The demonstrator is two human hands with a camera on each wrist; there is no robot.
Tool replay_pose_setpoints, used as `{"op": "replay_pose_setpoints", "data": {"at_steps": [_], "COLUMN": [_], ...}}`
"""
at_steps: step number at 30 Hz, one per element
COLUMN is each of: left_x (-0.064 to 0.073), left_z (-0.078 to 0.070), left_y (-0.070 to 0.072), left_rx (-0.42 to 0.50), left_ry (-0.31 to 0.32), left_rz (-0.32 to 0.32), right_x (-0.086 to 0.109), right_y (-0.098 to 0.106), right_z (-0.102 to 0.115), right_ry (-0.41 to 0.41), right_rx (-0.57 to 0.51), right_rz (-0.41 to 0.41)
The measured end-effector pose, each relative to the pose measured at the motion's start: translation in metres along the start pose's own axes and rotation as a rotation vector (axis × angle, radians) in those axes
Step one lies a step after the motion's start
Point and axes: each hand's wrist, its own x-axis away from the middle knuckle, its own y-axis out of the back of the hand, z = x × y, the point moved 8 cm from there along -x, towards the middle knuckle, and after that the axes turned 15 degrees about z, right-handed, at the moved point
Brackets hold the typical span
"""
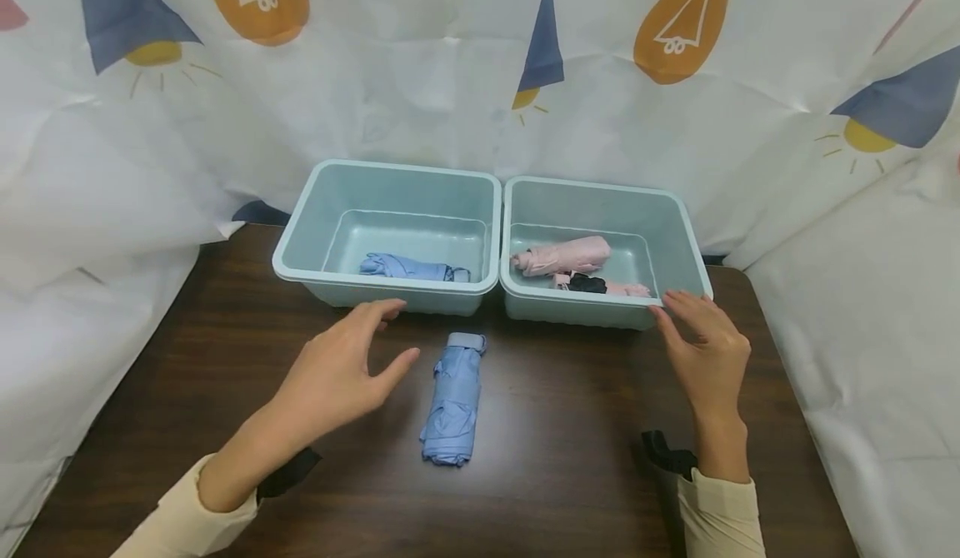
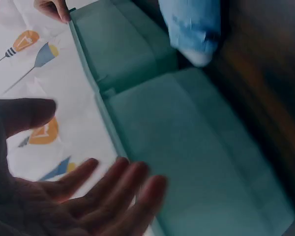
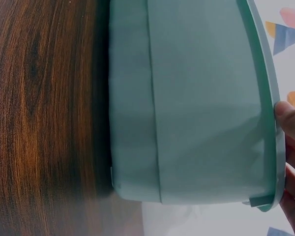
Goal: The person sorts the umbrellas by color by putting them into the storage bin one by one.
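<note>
A folded blue umbrella (image 1: pixel 453 400) lies on the table in front of two pale blue-green bins. To its left, my left hand (image 1: pixel 337 371) hovers with fingers spread and nothing in them. The left bin (image 1: pixel 390 290) has another folded blue umbrella (image 1: pixel 408 267) inside. Two folded pink umbrellas lie in the right bin (image 1: pixel 581 310): one pink umbrella (image 1: pixel 566 256) at the back, and a pink umbrella (image 1: pixel 626 289) with a black part nearer the front wall. My right hand (image 1: pixel 701 350) pinches that bin's rim (image 3: pixel 278 147) near its front right corner, thumb outside.
The bins stand side by side at the back of the dark wooden table (image 1: pixel 555 458). Behind them hangs a white patterned cloth (image 1: pixel 450 75), which also runs down both sides. Black straps (image 1: pixel 667 454) show at my wrists.
</note>
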Motion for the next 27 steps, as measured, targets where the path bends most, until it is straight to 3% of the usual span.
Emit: {"op": "replay_pose_setpoints", "data": {"at_steps": [3, 8, 15, 20, 27], "left_x": [-0.003, -0.009, -0.022, -0.030, -0.038], "left_z": [0.007, 0.011, 0.020, 0.017, 0.004], "left_y": [-0.026, -0.058, -0.085, -0.103, -0.119], "left_rx": [0.041, 0.027, 0.077, 0.105, 0.004], "left_ry": [0.074, 0.141, 0.231, 0.249, 0.238], "left_rz": [0.076, 0.102, 0.179, 0.218, 0.202], "right_x": [0.002, 0.003, 0.000, -0.002, -0.001], "right_y": [0.000, -0.002, -0.004, -0.002, -0.001], "right_z": [0.000, 0.000, 0.003, 0.002, -0.001], "right_ry": [-0.002, -0.012, 0.003, -0.003, -0.009], "right_rx": [-0.002, -0.020, -0.016, -0.009, -0.018], "right_rz": [-0.006, -0.011, 0.003, 0.011, 0.001]}}
